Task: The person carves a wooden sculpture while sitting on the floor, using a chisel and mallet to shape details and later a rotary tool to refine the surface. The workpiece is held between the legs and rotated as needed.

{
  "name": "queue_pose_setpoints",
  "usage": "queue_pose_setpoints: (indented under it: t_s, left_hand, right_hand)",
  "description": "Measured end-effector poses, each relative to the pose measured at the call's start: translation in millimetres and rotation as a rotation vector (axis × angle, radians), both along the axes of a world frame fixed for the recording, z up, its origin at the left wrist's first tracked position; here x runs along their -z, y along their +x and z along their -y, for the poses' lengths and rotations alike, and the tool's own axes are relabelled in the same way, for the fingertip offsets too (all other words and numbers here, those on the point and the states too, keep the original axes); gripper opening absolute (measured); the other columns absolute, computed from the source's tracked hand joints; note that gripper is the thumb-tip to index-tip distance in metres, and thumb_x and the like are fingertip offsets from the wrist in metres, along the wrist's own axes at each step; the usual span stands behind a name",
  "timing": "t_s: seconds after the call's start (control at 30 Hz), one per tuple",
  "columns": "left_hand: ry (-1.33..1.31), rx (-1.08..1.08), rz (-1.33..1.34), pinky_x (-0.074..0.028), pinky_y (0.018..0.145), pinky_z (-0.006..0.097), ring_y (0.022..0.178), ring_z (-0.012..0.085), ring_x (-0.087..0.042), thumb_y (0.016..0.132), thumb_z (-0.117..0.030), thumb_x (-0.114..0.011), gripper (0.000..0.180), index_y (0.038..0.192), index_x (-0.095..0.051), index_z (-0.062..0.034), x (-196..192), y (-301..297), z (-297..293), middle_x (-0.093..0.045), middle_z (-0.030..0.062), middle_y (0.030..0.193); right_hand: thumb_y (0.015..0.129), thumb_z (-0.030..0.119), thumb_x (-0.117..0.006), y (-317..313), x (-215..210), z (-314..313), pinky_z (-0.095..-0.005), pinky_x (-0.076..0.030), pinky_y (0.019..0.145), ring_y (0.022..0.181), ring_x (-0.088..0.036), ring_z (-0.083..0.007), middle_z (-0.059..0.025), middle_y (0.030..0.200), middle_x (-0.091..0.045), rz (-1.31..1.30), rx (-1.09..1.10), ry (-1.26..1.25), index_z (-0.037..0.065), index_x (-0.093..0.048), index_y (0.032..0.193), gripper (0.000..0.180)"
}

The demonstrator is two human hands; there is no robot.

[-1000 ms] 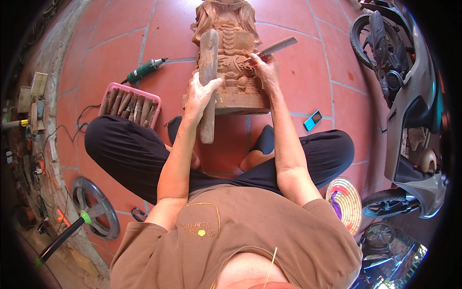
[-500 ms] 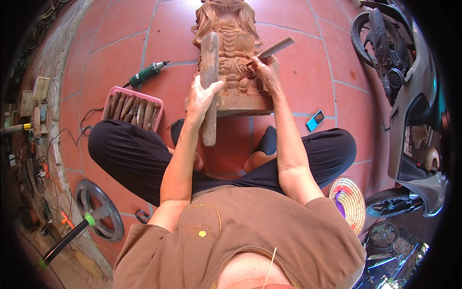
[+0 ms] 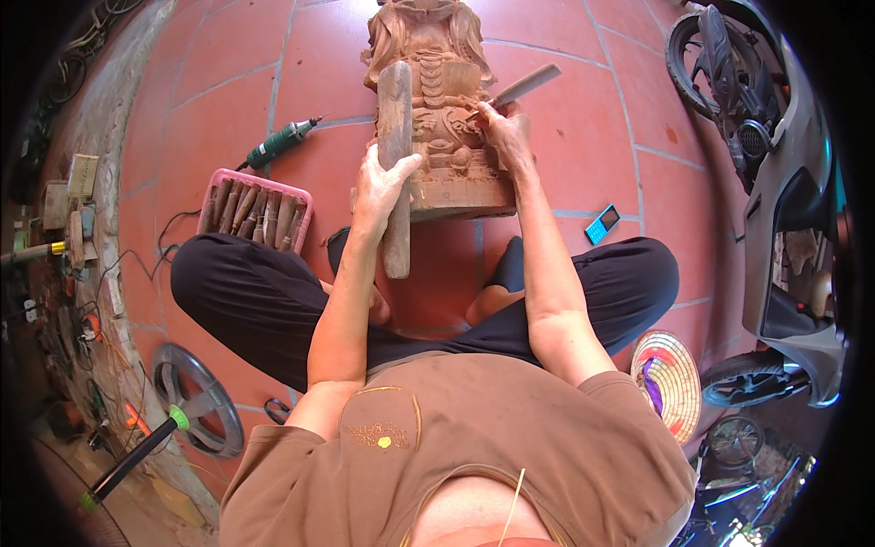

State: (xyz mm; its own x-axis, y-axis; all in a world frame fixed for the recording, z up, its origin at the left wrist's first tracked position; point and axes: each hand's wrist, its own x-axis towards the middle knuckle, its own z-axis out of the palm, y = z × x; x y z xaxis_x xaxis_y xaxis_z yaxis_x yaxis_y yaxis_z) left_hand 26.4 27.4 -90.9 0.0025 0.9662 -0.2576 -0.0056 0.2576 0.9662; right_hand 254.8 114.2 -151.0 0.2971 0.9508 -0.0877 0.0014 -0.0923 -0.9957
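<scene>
A brown wooden carving [image 3: 447,68], richly cut with figures and folds, lies on the floor in front of my crossed legs. My left hand [image 3: 381,187] grips a long flat wooden mallet [image 3: 396,118], held lengthwise over the carving's left side. Pinched in my right hand [image 3: 507,132] is a wood chisel [image 3: 524,87]; its handle slants up to the right and its thin tip points left onto the carved surface. My right wrist lies close to the carving's right edge.
Left of the carving are a pink tray [image 3: 308,205] of wooden-handled chisels and a green rotary tool [image 3: 281,142]. A blue phone [image 3: 602,224] and a woven hat [image 3: 679,387] lie to the right, near a motorbike [image 3: 793,237]. A grey wheel [image 3: 223,415] is at lower left.
The chisel handle has tilted slightly and shifted a little right and up with my right hand. The mallet stays nearly in place. The whole view has shifted slightly.
</scene>
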Motion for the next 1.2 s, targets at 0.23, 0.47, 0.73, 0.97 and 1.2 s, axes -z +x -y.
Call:
queue_pose_setpoints:
  t_s: [0.23,0.47,0.73,0.97,1.2]
  left_hand:
    - [-0.030,0.013,-0.025,-0.047,0.050,0.027,0.054,0.0114,-0.056,0.087,-0.029,-0.077,0.047,0.119,-0.056,-0.0013,-0.2,-0.1,-0.9,-0.060,0.0037,0.077]
    - [-0.033,0.008,-0.058,-0.048,0.051,0.028,0.053,0.0121,-0.056,0.088,-0.027,-0.076,0.043,0.117,-0.057,-0.0016,-1.1,2.2,-0.5,-0.059,0.0035,0.076]
    - [-0.089,0.077,-0.079,-0.047,0.051,0.027,0.055,0.0118,-0.056,0.088,-0.027,-0.077,0.041,0.115,-0.058,-0.0028,-7.7,-2.2,-1.8,-0.059,0.0027,0.077]
    - [0.004,0.231,-0.186,-0.045,0.052,0.025,0.059,0.0086,-0.054,0.091,-0.024,-0.072,0.033,0.116,-0.059,-0.0052,-48.8,-17.2,-10.1,-0.058,-0.0003,0.078]
    - [0.103,0.393,-0.416,-0.047,0.056,0.026,0.065,0.0092,-0.057,0.088,-0.019,-0.074,0.050,0.130,-0.055,-0.0015,-115.4,-38.1,-44.3,-0.060,0.0017,0.084]
  right_hand:
    - [0.090,0.013,-0.076,1.9,1.3,-5.2,-0.0273,-0.055,0.064,0.071,-0.068,-0.0133,-0.0053,0.083,-0.070,-0.013,-0.075,0.016,0.000,-0.067,0.095,0.017]
    - [0.090,0.017,-0.076,5.3,-1.1,-9.7,-0.0273,-0.053,0.063,0.069,-0.066,-0.0115,-0.0046,0.080,-0.070,0.108,-0.123,0.013,0.000,-0.067,0.096,0.021]
    - [0.093,0.018,-0.073,12.1,-20.0,-6.8,-0.0255,-0.050,0.063,0.069,-0.060,-0.0084,-0.0033,0.081,-0.066,0.100,-0.256,-0.043,0.000,-0.066,0.095,0.019]
    - [0.094,0.014,-0.070,7.7,-12.2,-10.6,-0.0266,-0.049,0.062,0.068,-0.059,-0.0083,-0.0008,0.080,-0.065,0.208,-0.243,0.022,0.001,-0.066,0.095,0.014]
    - [0.095,0.016,-0.070,16.1,-10.4,-13.7,-0.0273,-0.051,0.064,0.069,-0.061,-0.0089,-0.0004,0.081,-0.066,-0.002,-0.256,0.030,0.002,-0.066,0.095,0.015]
